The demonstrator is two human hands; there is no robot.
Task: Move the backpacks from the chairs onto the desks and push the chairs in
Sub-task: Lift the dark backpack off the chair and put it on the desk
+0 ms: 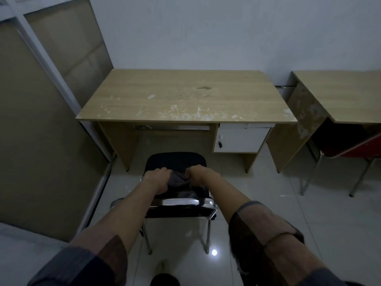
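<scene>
A dark backpack sits on the black seat of a chrome-framed chair that stands a little back from a wooden desk. My left hand grips the backpack's top on its left side, and my right hand grips it on the right side, with grey fabric bunched between them. The desk's top carries only pale scuff marks and a dark stain. The chair's seat front points toward the desk's knee space.
A second wooden desk stands at the right with a red chair tucked under it. A white drawer unit hangs under the near desk's right side. A framed partition panel closes off the left. The floor is glossy tile.
</scene>
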